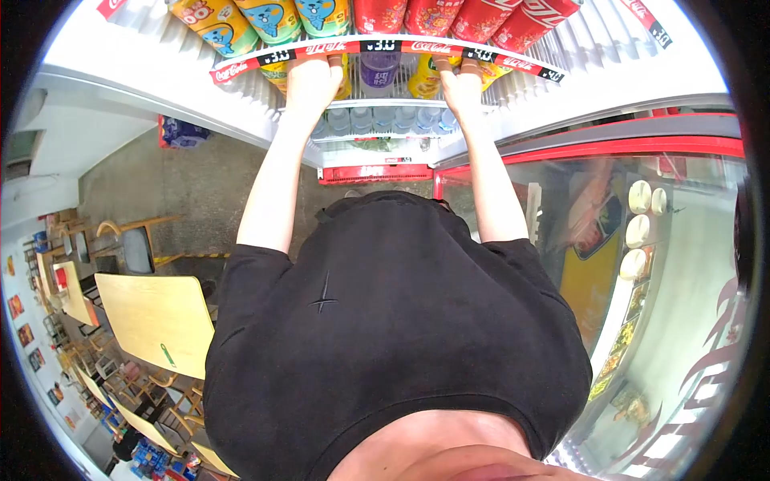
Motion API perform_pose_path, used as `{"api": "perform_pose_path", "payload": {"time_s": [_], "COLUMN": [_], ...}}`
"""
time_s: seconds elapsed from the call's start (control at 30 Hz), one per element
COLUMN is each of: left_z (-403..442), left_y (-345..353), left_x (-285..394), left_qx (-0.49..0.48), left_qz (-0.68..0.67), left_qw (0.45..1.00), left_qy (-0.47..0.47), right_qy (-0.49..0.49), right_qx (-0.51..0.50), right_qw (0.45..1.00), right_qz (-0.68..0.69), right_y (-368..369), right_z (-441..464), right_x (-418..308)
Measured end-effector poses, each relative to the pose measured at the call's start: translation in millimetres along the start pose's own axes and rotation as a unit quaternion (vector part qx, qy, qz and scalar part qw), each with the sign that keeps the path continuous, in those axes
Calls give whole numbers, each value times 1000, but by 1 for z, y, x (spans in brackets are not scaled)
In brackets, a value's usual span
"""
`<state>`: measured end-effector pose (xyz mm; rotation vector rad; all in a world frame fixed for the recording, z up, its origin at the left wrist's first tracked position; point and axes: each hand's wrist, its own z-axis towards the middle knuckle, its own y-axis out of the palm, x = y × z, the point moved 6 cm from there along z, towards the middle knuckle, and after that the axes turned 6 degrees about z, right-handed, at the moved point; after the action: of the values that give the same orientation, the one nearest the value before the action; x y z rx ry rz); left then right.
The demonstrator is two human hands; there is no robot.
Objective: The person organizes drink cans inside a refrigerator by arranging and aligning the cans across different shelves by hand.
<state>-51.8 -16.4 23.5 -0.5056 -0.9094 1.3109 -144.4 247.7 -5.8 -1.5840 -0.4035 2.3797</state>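
Observation:
Both my arms stretch into an upright drinks cooler, under a red price rail (393, 46) marked with drink-brand logos. My left hand (311, 82) is at the second shelf, beside a yellow bottle (343, 78); its fingertips disappear behind the rail. My right hand (462, 86) reaches in at the same height, close to another yellow bottle (423, 80). The rail hides most of its fingers too, so I cannot see whether either hand grips anything. Between the hands stands a purple-labelled bottle (379, 72).
On the top shelf stand yellow-and-blue drinks (269, 18) and red drinks (425, 16). Clear bottles (383, 119) line a lower shelf. The red-framed glass door (593, 148) swings open at right. A pale wooden table (152, 321) and chairs (136, 244) stand at left.

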Motion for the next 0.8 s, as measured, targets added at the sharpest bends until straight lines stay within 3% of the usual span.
{"api": "perform_pose_path", "payload": {"time_s": [0.17, 0.27, 0.4, 0.5, 0.63, 0.8], "left_z": [0, -1, 0, -1, 0, -1], "left_y": [3, 5, 3, 6, 3, 6], "left_x": [-3, -4, -1, -2, -1, -2], "left_qx": [-13, -4, -6, -33, 5, 0], "left_qz": [-2, 2, 10, 38, 17, 30], "left_qw": [1000, 1000, 1000, 999, 1000, 999], "left_qy": [-11, 0, 15, 16, 13, 20], "right_qy": [5, -59, -84, -37, -93, -65], "right_qx": [-11, 38, 147, 206, 273, 228], "right_qw": [1000, 997, 985, 977, 957, 971], "right_qz": [28, 38, 41, -35, -20, -19], "right_y": [-1, -11, -34, -57, -82, -94], "right_z": [1, -11, -42, -55, -44, -15], "right_x": [3, -9, 10, 21, 33, 26]}}
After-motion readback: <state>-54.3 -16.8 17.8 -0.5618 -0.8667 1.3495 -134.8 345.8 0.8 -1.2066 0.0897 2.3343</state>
